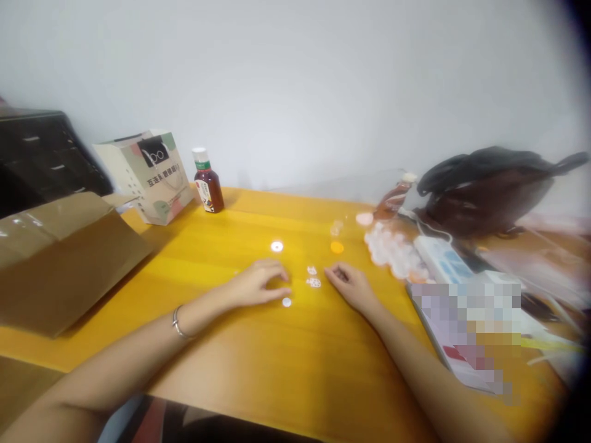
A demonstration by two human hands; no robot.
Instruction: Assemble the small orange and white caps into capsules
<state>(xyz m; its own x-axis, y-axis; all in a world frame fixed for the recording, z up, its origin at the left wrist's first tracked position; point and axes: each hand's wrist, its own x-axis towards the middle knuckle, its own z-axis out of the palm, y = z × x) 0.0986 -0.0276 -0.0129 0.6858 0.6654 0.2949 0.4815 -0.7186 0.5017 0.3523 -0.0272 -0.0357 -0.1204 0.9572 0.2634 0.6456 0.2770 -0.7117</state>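
Note:
My left hand (261, 283) hovers low over the table, thumb and fingers parted in a curve, with nothing between them. Just by its thumb tip lies a small round white disc (287, 302). My right hand (351, 288) rests on its side, its fingers curled in; whatever they hold, if anything, is hidden. Between both hands lie two small white cut-out pieces, an upper one (312, 270) and a lower one (314, 283). Beyond my left hand is a white ring-like disc (276, 246). An orange disc (337, 247) sits beyond my right hand.
A cardboard box (69, 258), a paper bag (159, 178) and a bottle of dark red drink (209, 187) stand at left. Right of my hands are a cluster of pale round containers (392, 251), a blue-white packet (444, 259), a dark bag (489, 194) and a flat book-like item (457, 351).

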